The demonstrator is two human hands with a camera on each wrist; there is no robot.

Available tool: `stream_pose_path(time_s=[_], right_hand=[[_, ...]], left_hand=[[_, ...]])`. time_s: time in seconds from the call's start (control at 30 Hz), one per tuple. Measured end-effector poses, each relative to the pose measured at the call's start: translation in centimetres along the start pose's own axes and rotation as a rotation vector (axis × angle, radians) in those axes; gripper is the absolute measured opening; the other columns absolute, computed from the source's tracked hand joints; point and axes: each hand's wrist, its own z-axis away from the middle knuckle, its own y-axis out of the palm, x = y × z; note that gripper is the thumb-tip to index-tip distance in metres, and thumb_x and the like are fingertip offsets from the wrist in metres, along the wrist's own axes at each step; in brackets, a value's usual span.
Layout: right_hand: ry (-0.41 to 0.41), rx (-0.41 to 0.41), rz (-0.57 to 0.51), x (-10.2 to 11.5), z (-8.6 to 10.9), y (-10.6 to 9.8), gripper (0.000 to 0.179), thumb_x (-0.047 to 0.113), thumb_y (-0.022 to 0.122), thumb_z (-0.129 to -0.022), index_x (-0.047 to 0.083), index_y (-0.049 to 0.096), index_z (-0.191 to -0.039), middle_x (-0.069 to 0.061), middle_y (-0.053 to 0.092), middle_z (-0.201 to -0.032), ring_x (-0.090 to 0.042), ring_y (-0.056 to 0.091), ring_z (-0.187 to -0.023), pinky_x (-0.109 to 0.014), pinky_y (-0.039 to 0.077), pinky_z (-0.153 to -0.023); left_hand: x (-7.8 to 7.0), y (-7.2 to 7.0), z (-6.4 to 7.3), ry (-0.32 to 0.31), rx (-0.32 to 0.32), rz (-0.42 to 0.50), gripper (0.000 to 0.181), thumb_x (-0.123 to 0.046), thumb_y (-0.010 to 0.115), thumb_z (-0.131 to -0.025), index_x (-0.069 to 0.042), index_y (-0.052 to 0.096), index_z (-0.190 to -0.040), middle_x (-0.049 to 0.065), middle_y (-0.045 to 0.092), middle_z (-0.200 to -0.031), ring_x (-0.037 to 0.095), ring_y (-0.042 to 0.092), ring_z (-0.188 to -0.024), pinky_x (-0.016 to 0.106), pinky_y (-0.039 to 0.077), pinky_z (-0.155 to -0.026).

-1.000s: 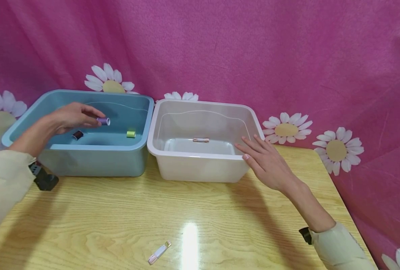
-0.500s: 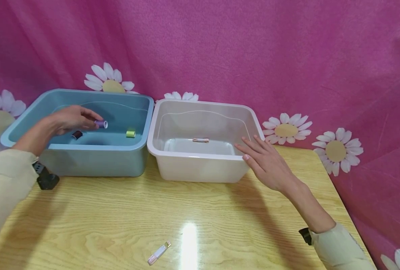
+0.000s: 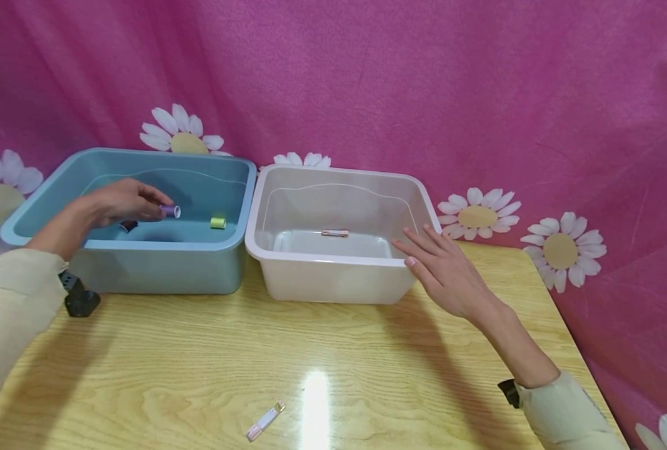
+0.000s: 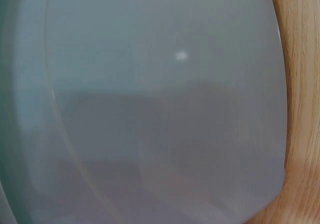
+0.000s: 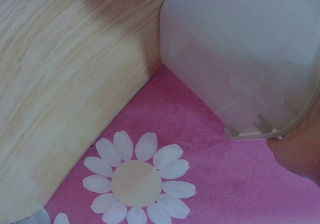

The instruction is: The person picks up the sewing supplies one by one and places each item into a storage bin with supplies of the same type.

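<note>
Inside the blue bin (image 3: pixel 159 245), my left hand (image 3: pixel 124 201) pinches a purple thread spool (image 3: pixel 170 212) between fingertips and thumb, above the bin floor. A dark brown spool (image 3: pixel 128 225) lies below that hand, partly covered by it. To the right on the bin floor is a yellow-green spool (image 3: pixel 217 223). My right hand (image 3: pixel 448 272) rests with spread, straight fingers at the front right corner of the white bin (image 3: pixel 333 281). The left wrist view shows only the blue bin's outer wall (image 4: pixel 165 108) and table; the held spool is out of it.
A small pinkish folded strip (image 3: pixel 335 233) lies in the white bin. Another pale pink strip with a label (image 3: pixel 265 421) lies on the wooden table (image 3: pixel 198 356) near the front. Behind both bins hangs a pink daisy-print cloth (image 3: pixel 356 81).
My left hand has moved slightly down in the blue bin with the purple spool, now covering more of the brown spool. The right hand stays where it was.
</note>
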Motion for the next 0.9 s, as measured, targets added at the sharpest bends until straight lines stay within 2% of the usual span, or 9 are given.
stream_pose_path(time_s=[0.17, 0.4, 0.7, 0.9], right_hand=[[-0.004, -0.002, 0.002, 0.08, -0.03, 0.04, 0.042, 0.028, 0.042, -0.108, 0.014, 0.053, -0.146, -0.013, 0.042, -0.153, -0.043, 0.025, -0.145, -0.053, 0.016, -0.117], [-0.006, -0.007, 0.001, 0.19, -0.02, 0.04, 0.042, 0.027, 0.043, -0.107, 0.014, 0.054, -0.145, -0.014, 0.043, -0.153, -0.043, 0.025, -0.144, -0.051, 0.015, -0.118], [-0.006, -0.01, 0.004, 0.12, -0.04, 0.03, 0.042, 0.028, 0.043, -0.108, 0.015, 0.053, -0.146, -0.013, 0.043, -0.153, -0.043, 0.025, -0.145, -0.051, 0.016, -0.117], [-0.008, -0.015, 0.008, 0.1, 0.0, 0.04, 0.042, 0.028, 0.043, -0.108, 0.014, 0.054, -0.146, -0.014, 0.043, -0.153, -0.043, 0.026, -0.144, -0.052, 0.016, -0.117]], left_hand=[[0.12, 0.0, 0.08, -0.003, 0.02, -0.008, 0.036, -0.009, 0.059, -0.101, 0.008, 0.055, -0.132, 0.018, 0.062, -0.117, 0.032, 0.059, -0.104, 0.04, 0.052, -0.085], [0.3, -0.09, 0.11, 0.005, 0.05, -0.03, 0.036, -0.011, 0.058, -0.101, 0.008, 0.054, -0.132, 0.019, 0.061, -0.118, 0.026, 0.059, -0.098, 0.036, 0.052, -0.081], [0.49, -0.02, 0.04, 0.004, 0.05, -0.04, 0.036, -0.009, 0.057, -0.102, 0.01, 0.053, -0.132, 0.02, 0.06, -0.119, 0.026, 0.059, -0.099, 0.045, 0.052, -0.091], [0.63, -0.05, 0.0, -0.006, 0.037, -0.039, 0.037, -0.008, 0.059, -0.1, 0.011, 0.054, -0.131, 0.021, 0.06, -0.117, 0.029, 0.057, -0.099, 0.041, 0.053, -0.086]])
